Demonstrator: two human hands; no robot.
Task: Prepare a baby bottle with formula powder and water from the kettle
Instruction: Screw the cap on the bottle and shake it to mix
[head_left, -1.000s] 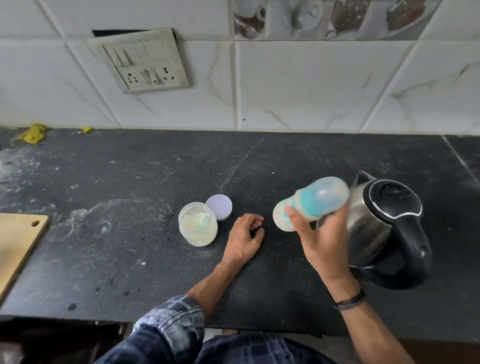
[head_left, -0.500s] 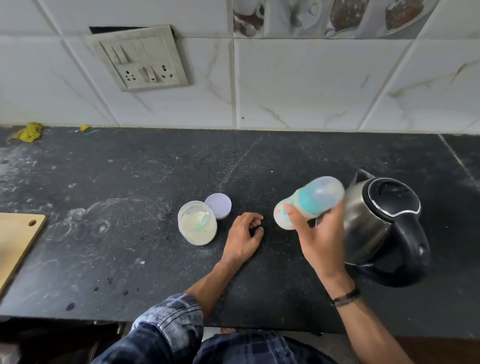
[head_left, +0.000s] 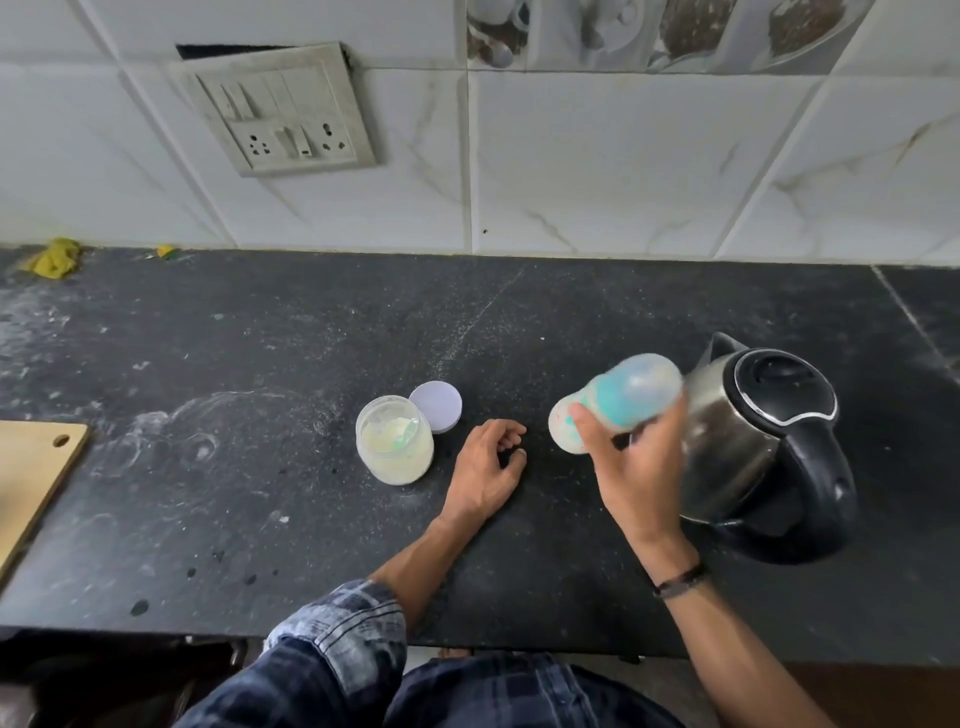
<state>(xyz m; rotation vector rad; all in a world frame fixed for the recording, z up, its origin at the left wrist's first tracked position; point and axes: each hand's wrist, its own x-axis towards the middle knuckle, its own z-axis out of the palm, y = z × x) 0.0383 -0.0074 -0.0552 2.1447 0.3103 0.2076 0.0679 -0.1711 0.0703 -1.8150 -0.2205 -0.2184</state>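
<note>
Your right hand (head_left: 636, 467) grips the baby bottle (head_left: 618, 408). The thumb lies across its near side and the fingers curl round the far side, so the bottle sits at the top of your grasp, above the palm. You hold it clear of the countertop (head_left: 260, 493), tipped almost onto its side. The pale end points left, toward your other hand. The domed end points up and right, in front of the steel wall of the kettle (head_left: 763, 441). Whether bottle and kettle touch cannot be told.

The bottle is smeared with blur. It shows a teal band round the middle, a cloudy translucent dome at the upper end, and a whitish lower part with faint pink and teal marks. What is inside cannot be made out.

Your left hand (head_left: 485, 467) rests on the countertop between the formula jar (head_left: 395, 447) and the bottle, fingers loosely curled, holding nothing. The jar stands open, with pale powder and a greenish shape inside. Its lid (head_left: 436, 421) lies flat just behind it, to the right. The kettle stands at the right with its top closed, its black handle toward you and its spout toward the wall.

A wooden cutting board (head_left: 36, 467) pokes in at the left edge. A switch panel (head_left: 280, 109) hangs on the tiled wall.
</note>
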